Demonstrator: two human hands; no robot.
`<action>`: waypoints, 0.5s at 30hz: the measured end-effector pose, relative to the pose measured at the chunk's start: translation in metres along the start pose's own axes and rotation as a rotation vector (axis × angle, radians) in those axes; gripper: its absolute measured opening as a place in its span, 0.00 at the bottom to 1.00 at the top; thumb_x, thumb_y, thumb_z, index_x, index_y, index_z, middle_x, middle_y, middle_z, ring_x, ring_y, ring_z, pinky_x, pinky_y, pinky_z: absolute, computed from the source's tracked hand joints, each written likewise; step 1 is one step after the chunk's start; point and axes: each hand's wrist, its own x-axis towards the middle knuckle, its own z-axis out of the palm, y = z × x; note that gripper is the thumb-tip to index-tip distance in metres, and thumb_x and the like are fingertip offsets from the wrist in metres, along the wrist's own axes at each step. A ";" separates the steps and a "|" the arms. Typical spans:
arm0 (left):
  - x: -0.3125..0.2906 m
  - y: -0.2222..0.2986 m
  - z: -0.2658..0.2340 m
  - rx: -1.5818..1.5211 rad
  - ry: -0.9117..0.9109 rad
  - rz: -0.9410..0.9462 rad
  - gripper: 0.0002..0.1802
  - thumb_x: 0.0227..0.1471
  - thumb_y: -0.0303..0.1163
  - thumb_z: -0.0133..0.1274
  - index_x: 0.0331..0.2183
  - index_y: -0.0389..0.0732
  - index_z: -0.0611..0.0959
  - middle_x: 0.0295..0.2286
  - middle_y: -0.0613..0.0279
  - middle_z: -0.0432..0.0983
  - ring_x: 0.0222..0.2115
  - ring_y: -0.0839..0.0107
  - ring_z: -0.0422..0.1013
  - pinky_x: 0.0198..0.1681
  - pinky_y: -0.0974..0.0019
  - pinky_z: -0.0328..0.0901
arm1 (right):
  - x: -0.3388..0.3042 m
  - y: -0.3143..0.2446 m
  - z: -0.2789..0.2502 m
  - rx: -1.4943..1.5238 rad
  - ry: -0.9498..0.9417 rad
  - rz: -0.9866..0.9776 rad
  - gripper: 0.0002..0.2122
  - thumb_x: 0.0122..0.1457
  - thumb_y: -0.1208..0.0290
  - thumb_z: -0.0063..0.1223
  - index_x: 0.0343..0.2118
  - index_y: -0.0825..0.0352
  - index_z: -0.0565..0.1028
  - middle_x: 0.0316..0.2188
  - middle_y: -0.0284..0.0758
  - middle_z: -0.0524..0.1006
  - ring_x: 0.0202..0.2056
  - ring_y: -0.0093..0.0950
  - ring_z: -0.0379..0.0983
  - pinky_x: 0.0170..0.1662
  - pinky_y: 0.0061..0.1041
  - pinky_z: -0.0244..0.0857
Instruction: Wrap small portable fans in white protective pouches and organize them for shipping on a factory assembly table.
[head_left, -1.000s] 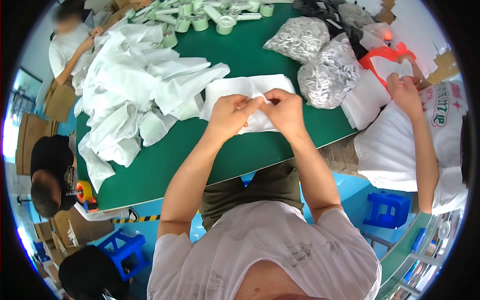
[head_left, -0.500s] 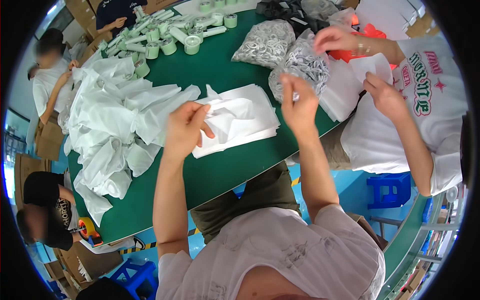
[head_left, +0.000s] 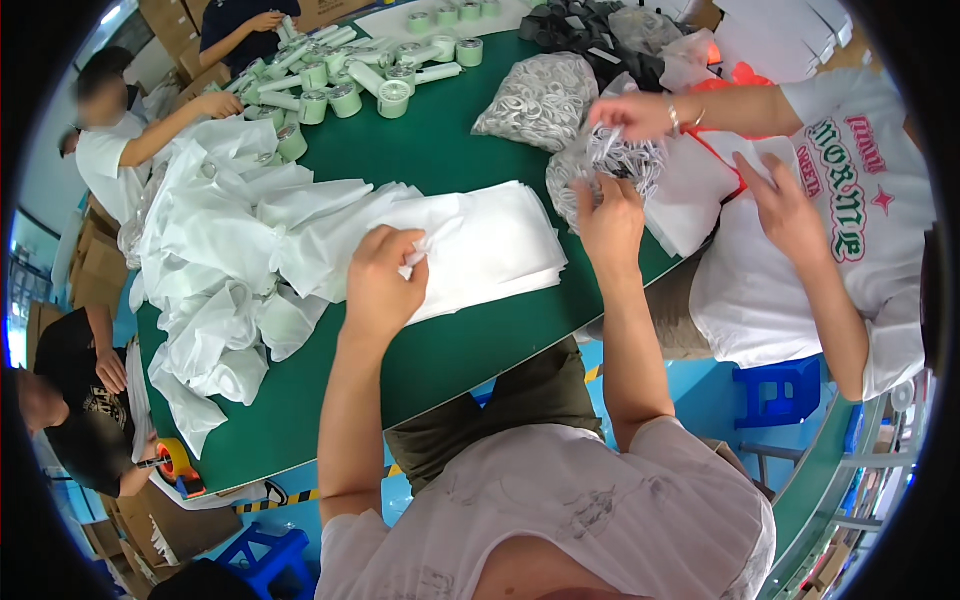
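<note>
My left hand (head_left: pixel 385 272) is closed on the crumpled edge of a thin white bag (head_left: pixel 432 222), at the left end of a flat stack of white bags (head_left: pixel 495 245) on the table. My right hand (head_left: pixel 612 228) is at the front of a clear plastic bag of white cables (head_left: pixel 635 165). Its thumb and forefinger are apart at the coiled cables, and its other fingers are partly curled. A co-worker's hand (head_left: pixel 632 116) reaches into the same cables from the right.
Left of my hands lies a heap of filled white bags (head_left: pixel 225 225). Pale green handheld fans (head_left: pixel 345 100) are piled at the back. Another bag of white cables (head_left: pixel 540 95) stands on the green table (head_left: pixel 430 130). Co-workers stand on both sides; a blue stool (head_left: pixel 778 392) is at right.
My right hand has moved up to the cables. My left hand has closed on a bag's edge, and the crumpled bag on the stack has shifted left. The co-worker's hand has reached into the cables.
</note>
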 end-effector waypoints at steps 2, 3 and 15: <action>-0.013 -0.003 0.015 0.011 -0.024 -0.047 0.16 0.39 0.17 0.62 0.35 0.38 0.84 0.25 0.60 0.73 0.24 0.66 0.72 0.28 0.65 0.69 | 0.000 0.001 -0.003 0.004 0.010 -0.019 0.19 0.51 0.64 0.68 0.40 0.76 0.81 0.28 0.50 0.79 0.31 0.49 0.78 0.38 0.42 0.73; -0.015 0.000 0.020 0.038 -0.056 -0.028 0.16 0.39 0.17 0.62 0.35 0.38 0.84 0.25 0.60 0.73 0.25 0.65 0.72 0.28 0.64 0.69 | 0.004 0.006 -0.002 0.004 -0.085 0.080 0.21 0.47 0.62 0.71 0.40 0.74 0.81 0.29 0.50 0.79 0.32 0.48 0.78 0.38 0.42 0.73; -0.028 0.009 0.037 0.090 -0.123 0.010 0.08 0.41 0.21 0.61 0.30 0.38 0.84 0.27 0.59 0.74 0.27 0.61 0.74 0.30 0.60 0.71 | 0.001 0.001 0.033 -0.003 0.003 -0.308 0.11 0.39 0.76 0.64 0.30 0.66 0.85 0.29 0.37 0.73 0.34 0.39 0.71 0.34 0.39 0.68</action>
